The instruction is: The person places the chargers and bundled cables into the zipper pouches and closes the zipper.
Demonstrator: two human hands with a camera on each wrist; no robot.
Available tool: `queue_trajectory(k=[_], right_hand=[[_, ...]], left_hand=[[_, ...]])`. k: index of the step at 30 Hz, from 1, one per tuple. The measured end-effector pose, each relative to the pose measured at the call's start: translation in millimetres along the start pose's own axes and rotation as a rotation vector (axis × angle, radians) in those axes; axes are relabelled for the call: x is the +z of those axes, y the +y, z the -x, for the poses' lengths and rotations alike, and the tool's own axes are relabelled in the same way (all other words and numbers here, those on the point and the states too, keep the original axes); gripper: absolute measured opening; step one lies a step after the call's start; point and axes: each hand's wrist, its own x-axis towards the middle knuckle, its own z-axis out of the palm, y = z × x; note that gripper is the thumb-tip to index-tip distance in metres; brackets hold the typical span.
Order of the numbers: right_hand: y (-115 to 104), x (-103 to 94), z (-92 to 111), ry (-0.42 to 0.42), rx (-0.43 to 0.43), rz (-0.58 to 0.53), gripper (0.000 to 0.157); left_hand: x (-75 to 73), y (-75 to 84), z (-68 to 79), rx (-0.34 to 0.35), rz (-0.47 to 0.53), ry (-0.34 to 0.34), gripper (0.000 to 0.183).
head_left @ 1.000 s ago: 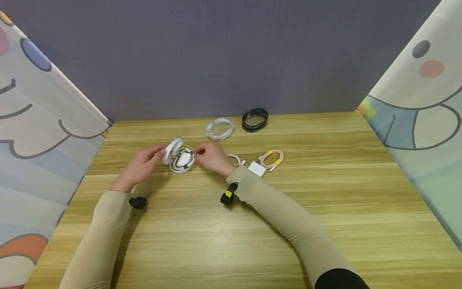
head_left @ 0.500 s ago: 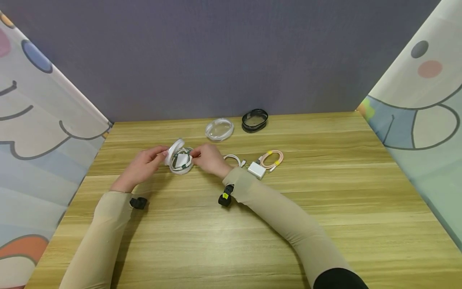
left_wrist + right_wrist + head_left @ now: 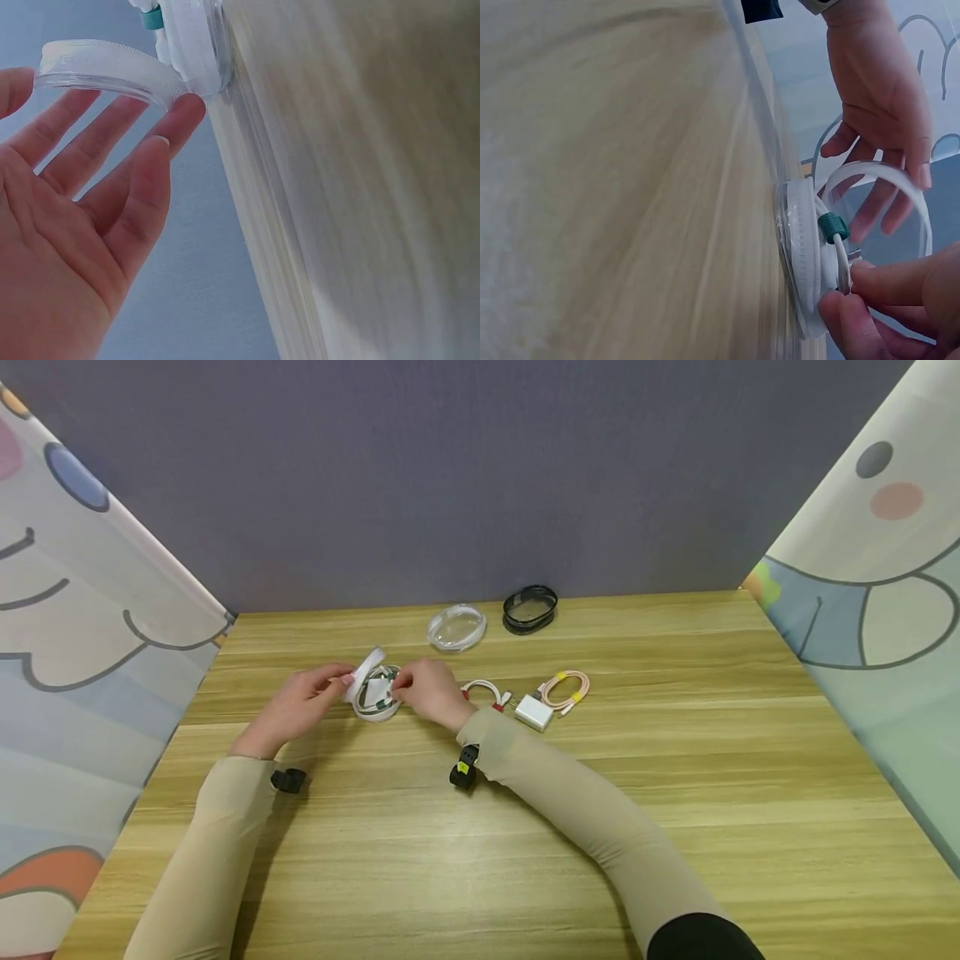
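Observation:
A round clear zip case (image 3: 377, 717) with a white zipper lies unzipped on the table, its lid (image 3: 105, 66) raised. My left hand (image 3: 303, 700) holds that lid, thumb on one side and fingers behind it, seen through the clear plastic in the right wrist view. Inside the case is a coiled white cable (image 3: 843, 256) with green ties (image 3: 832, 227). A white block (image 3: 377, 692) sits in the middle of the coil. My right hand (image 3: 435, 693) pinches the cable at the case's right side, near a small metal plug end (image 3: 854, 255).
Right of my right hand lie a white cable with red ties (image 3: 483, 685), a white charger (image 3: 534, 713) and a pink cable with yellow ties (image 3: 566, 692). Behind stand a clear round case (image 3: 456, 628) and a black-rimmed one (image 3: 529, 610), near the grey back wall (image 3: 480, 485).
My right hand has shifted slightly left and further over the case, uncovering the red-tied cable beside it. The lid has tipped a little to the right with my left hand.

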Motion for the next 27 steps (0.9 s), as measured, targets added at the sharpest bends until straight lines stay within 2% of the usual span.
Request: queue_trajectory(k=[4, 9, 15, 20, 23, 27], right_hand=[[1.8, -1.1, 0.5, -0.011, -0.051, 0.008, 0.017], [5.6, -3.6, 2.7, -0.056, -0.078, -0.068, 0.021], [8.7, -4.7, 6.3, -0.093, 0.005, -0.280, 0.022], [8.8, -7.1, 8.7, -0.095, 0.048, -0.392, 0.026], [8.8, -9.8, 9.4, -0.095, 0.039, -0.380, 0.024], [9.4, -13.5, 11.4, -0.101, 0.045, -0.370, 0.022]], left_hand=[[1.0, 1.7, -0.5, 0.000, -0.016, -0.006, 0.045], [2.0, 5.1, -0.8, 0.007, -0.039, -0.027, 0.039], [2.8, 4.9, -1.0, 0.008, -0.045, -0.018, 0.033], [5.4, 5.1, -3.6, 0.048, -0.080, 0.009, 0.033], [7.4, 6.5, -6.1, 0.084, -0.113, 0.021, 0.038], [10.9, 10.1, -10.0, 0.142, -0.167, 0.013, 0.060]])
